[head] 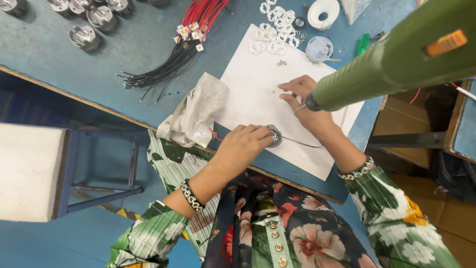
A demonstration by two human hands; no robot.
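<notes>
Left grip: your left hand is curled down over a small round metal part, fingertips pinching its rim and pressing it onto the white sheet.
Right grip: your right hand lies flat on the sheet just beyond the part, fingers spread toward tiny screws; I cannot tell whether it holds one.
Part's place: under your left fingertips, near the sheet's near edge, with a thin dark wire curving away from it toward your right wrist.
Hidden: most of the part is covered by your fingers, so its face cannot be made out.
Cut off: the green power screwdriver runs out of the picture at top right; what holds it up cannot be seen.
In the way: the screwdriver's barrel crosses over your right hand and hides its knuckles; its tip sits right at that hand.
Hard to read: the loose screws beyond your right fingers are mere specks.
Beside left grip: a crumpled grey cloth lies just outward of your left hand, overlapping the sheet's edge.
Farther out: a bundle of red and black wires, white plastic rings and a tape roll.
Far corner: several round metal housings, well apart from both hands.
</notes>
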